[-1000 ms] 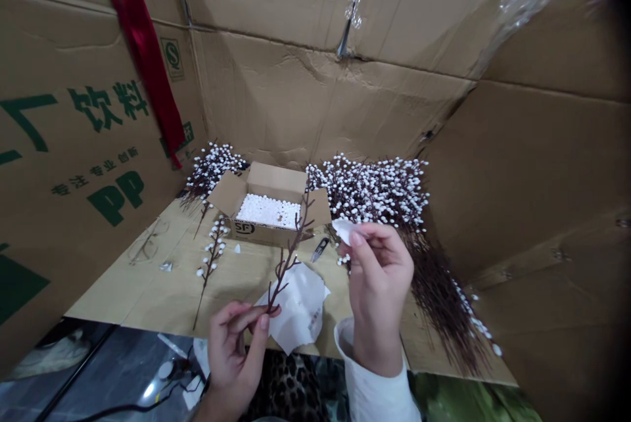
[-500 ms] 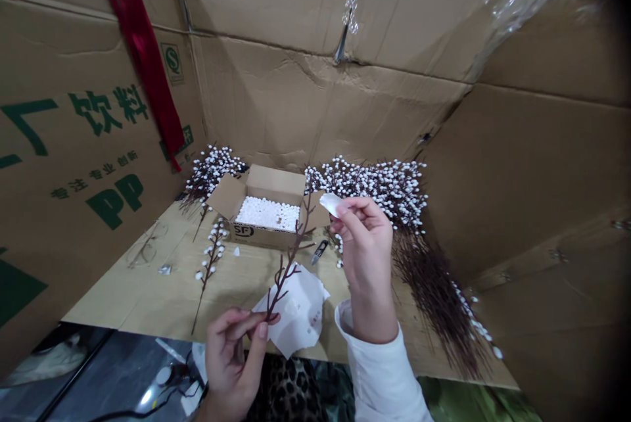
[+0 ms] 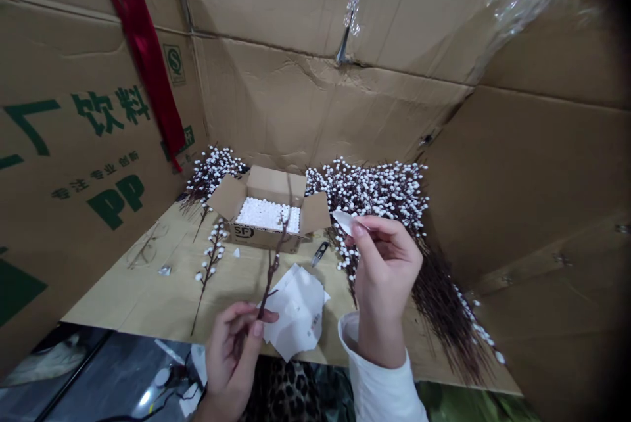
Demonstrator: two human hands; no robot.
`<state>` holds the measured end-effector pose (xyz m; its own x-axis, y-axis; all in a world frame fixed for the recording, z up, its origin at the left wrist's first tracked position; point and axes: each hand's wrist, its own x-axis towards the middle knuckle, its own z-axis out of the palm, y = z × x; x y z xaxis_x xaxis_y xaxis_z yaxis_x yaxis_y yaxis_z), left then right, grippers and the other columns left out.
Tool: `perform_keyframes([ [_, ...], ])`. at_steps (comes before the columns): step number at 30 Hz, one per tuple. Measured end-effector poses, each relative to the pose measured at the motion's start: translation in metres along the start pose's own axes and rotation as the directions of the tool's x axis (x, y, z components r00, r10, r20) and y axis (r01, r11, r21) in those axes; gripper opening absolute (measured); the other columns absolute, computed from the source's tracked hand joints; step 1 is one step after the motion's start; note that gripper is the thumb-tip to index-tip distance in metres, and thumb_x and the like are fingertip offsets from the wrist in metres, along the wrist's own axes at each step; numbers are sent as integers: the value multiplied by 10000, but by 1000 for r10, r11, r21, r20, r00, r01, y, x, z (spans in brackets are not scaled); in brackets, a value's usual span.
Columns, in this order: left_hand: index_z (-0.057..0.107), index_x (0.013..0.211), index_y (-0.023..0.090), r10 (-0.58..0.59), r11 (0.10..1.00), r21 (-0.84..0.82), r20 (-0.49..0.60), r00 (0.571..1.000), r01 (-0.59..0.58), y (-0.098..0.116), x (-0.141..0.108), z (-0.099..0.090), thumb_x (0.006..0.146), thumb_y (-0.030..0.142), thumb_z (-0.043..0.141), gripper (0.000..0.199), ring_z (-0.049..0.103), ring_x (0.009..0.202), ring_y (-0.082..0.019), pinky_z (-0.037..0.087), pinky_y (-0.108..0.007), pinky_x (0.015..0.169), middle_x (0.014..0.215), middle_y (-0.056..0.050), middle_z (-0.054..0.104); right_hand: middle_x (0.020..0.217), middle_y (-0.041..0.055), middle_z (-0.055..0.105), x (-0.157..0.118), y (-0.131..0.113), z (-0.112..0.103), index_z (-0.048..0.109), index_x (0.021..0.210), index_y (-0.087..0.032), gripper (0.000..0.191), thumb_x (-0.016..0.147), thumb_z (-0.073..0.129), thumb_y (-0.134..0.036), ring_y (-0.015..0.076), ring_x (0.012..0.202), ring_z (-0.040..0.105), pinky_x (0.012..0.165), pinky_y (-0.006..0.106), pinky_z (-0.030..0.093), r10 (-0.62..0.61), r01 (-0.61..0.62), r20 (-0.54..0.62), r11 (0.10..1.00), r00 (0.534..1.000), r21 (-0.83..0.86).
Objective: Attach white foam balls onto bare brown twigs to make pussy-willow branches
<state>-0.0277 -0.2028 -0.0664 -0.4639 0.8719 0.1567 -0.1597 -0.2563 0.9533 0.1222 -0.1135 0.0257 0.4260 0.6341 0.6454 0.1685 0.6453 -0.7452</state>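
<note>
Your left hand (image 3: 231,359) grips the base of a bare brown twig (image 3: 273,264), its long axis rising near-upright toward the carton (image 3: 261,239), while your right hand (image 3: 387,284) pinches a white paper scrap (image 3: 344,221) just right of it.

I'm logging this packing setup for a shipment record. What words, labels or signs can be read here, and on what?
"SF" on the small cardboard box
"饮料" on the cardboard wall
"专注 专业 创新" on the same wall
"PP" on the same wall
"S" in a green square mark
Printing on the white paper sheet: too small to read
</note>
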Motion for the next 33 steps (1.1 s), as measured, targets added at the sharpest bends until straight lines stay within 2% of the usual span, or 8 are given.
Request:
perform_keyframes([
  [3, 646, 884, 213, -32, 999, 12, -1, 999, 32, 4, 3, 0, 703, 455, 797, 338, 745, 686, -180, 584, -224, 678, 705, -31, 777, 718, -9, 721, -2, 2, 4, 729, 804, -223, 85, 778, 700, -148, 137, 617, 652, 549, 243, 516, -62, 60, -14, 994, 998, -87],
  [5, 659, 859, 207, -82, 997, 9, -13, 997, 82, 6, 5, 1, 687, 455, 808, 336, 710, 576, -152, 564, -192, 571, 681, -31, 777, 714, -5, 721, -3, 3, 8, 725, 808, -215, 83, 788, 685, -146, 140, 610, 650, 539, 246, 515, -84, 85, 9, 990, 996, -116],
  [8, 656, 854, 194, -155, 988, -12, 0, 988, 155, 7, 6, 1, 692, 486, 792, 361, 508, 335, -58, 392, -131, 335, 675, -35, 781, 718, -10, 717, -6, 5, 12, 721, 828, -218, 102, 806, 666, -134, 130, 603, 635, 539, 241, 503, -125, 128, 28, 981, 992, -142],
  [10, 646, 843, 184, -189, 982, -27, 5, 982, 189, 7, 7, 1, 684, 508, 790, 389, 415, 288, -27, 305, -116, 291, 670, -42, 780, 725, -15, 714, -6, 6, 15, 720, 841, -225, 130, 816, 653, -117, 126, 614, 628, 558, 245, 500, -169, 174, 41, 970, 985, -170],
  [19, 630, 821, 175, -264, 962, -62, 19, 964, 265, 6, 7, -2, 640, 525, 815, 435, 395, 285, -15, 267, -99, 295, 618, -32, 759, 773, 5, 730, -2, 8, 28, 711, 870, -224, 203, 814, 614, -56, 153, 705, 668, 600, 275, 532, -304, 316, 89, 927, 949, -202],
  [24, 616, 830, 173, -265, 961, -76, 24, 964, 266, 5, 8, -3, 663, 515, 801, 424, 372, 278, -12, 286, -115, 311, 617, -37, 756, 754, 12, 724, -7, 13, 25, 709, 852, -216, 177, 810, 625, -66, 157, 690, 663, 605, 287, 537, -288, 305, 109, 932, 951, -196],
  [28, 612, 828, 170, -293, 948, -125, 26, 956, 294, 4, 10, -4, 645, 496, 824, 430, 380, 288, -10, 291, -114, 325, 602, -26, 743, 722, 10, 708, -10, 17, 25, 705, 837, -213, 137, 815, 632, -99, 152, 650, 645, 577, 281, 526, -252, 253, 34, 941, 967, -224],
  [33, 608, 834, 170, -290, 948, -127, 35, 956, 292, 3, 9, -5, 648, 492, 825, 430, 381, 282, -17, 309, -128, 331, 600, -21, 744, 747, 14, 729, -4, 15, 34, 702, 841, -215, 157, 813, 621, -84, 158, 676, 669, 579, 282, 536, -301, 301, 34, 929, 953, -216],
])
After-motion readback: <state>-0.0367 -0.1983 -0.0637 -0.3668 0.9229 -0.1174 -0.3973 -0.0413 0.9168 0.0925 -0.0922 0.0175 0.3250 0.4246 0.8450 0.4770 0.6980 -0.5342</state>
